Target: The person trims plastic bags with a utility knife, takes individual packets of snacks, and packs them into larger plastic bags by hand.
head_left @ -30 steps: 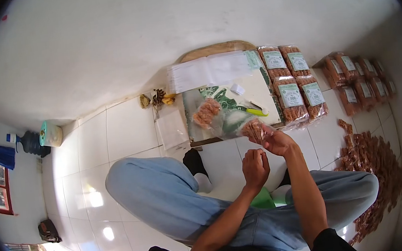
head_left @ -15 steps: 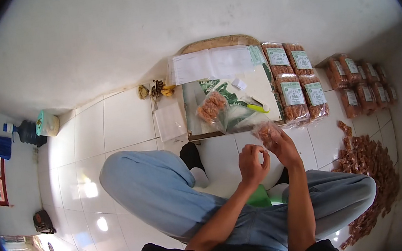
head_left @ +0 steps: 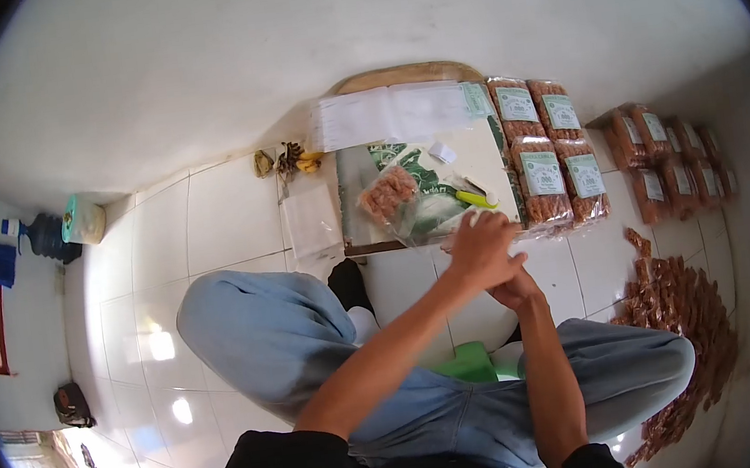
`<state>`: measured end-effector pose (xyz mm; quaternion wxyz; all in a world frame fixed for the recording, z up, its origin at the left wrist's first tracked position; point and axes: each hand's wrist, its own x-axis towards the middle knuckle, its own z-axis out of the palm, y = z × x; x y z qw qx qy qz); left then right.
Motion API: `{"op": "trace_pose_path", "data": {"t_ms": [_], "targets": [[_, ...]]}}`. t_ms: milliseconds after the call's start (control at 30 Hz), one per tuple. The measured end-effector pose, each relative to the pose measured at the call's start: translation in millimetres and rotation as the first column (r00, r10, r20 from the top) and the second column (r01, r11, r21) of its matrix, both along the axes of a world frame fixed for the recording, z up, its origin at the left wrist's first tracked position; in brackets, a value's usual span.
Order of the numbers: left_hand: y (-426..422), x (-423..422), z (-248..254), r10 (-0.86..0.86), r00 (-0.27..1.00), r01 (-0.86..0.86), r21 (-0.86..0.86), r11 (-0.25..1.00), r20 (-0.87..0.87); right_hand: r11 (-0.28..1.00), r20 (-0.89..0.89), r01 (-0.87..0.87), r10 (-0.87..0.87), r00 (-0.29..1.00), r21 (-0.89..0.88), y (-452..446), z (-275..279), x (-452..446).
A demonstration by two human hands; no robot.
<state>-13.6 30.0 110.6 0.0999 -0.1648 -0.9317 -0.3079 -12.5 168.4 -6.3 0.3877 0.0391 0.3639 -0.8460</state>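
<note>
On my feed, the left hand [head_left: 485, 251] lies across the right hand [head_left: 516, 288] at the near edge of the low tabletop [head_left: 479, 150]. I see the left fingers extended and slightly curled, blurred and back-of-hand up; I can't tell whether they grip anything. The right fingers are mostly hidden beneath that hand, so I can't tell if they are closed or what they hold.

Left of and beyond the left fingers, I have a clear bag of brown pieces [head_left: 388, 194] lying on the tabletop. Just past those fingertips is a yellow-green cutter [head_left: 474, 198], with a small white item [head_left: 442, 152] farther beyond and white sheets [head_left: 389, 114] along the far edge. To the right of the fingers stand out four labelled packs [head_left: 542, 176] in two rows. Well right of the right fingers, I see a heap of small packets [head_left: 681, 319] on the floor. Nearer to me than both hands' fingers is a green object [head_left: 469, 364], between the person's legs.
</note>
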Motion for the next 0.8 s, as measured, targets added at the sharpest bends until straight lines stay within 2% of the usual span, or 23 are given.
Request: {"op": "trace_pose_path", "data": {"t_ms": [33, 67, 133, 267, 400, 433, 500, 567, 667, 733, 800], "targets": [[9.0, 0.7, 0.1, 0.002, 0.988, 0.017, -0.122, 0.992, 0.155, 0.996, 0.020, 0.006, -0.004, 1.000, -0.086, -0.7, -10.1, -4.3], [15.7, 2.1, -3.0, 0.011, 0.987, 0.008, -0.119, 0.993, 0.159, 0.996, 0.024, -0.003, 0.005, 1.000, -0.084, 2.4, -19.6, -4.5], [25.0, 0.3, -8.7, 0.074, 0.983, -0.029, -0.251, 0.968, 0.171, 0.997, -0.049, -0.006, 0.010, 0.999, 0.076, 4.6, -22.3, -7.3], [27.6, -12.2, -18.5, 0.162, 0.969, -0.088, -0.354, 0.931, 0.186, 0.993, -0.059, 0.029, -0.022, 0.998, 0.111, -10.6, 6.8, -2.9], [25.1, -18.1, -16.0, 0.118, 0.955, -0.018, -0.345, 0.938, 0.271, 0.988, -0.072, 0.077, -0.068, 0.995, 0.134, -20.7, 26.3, 1.1], [27.2, -18.3, -16.6, 0.109, 0.956, 0.007, -0.395, 0.919, 0.271, 0.988, -0.073, 0.082, -0.073, 0.995, 0.130, -20.7, 29.0, 2.2], [29.0, -16.1, -12.7, 0.100, 0.957, 0.033, -0.440, 0.897, 0.274, 0.992, -0.075, 0.077, -0.070, 0.995, 0.103, -20.4, 30.5, 3.5], [29.2, -12.8, -3.3, -0.003, 0.943, 0.166, -0.462, 0.871, 0.334, 0.996, -0.087, 0.058, -0.052, 0.995, 0.069, -20.5, 28.7, 4.6], [27.6, -12.4, 16.1, -0.033, 0.938, 0.209, -0.485, 0.849, 0.346, 1.000, -0.118, 0.028, -0.027, 0.993, 0.000, -19.8, 20.1, 6.6], [30.7, -14.3, 18.8, -0.022, 0.930, 0.217, -0.501, 0.838, 0.367, 0.990, -0.026, 0.136, -0.135, 0.990, 0.022, -20.3, 43.5, 11.7], [34.0, -16.7, 20.2, -0.008, 0.924, 0.222, -0.517, 0.827, 0.383, 0.987, 0.015, 0.159, -0.159, 0.987, 0.039, -19.7, 52.0, 12.4]]}}
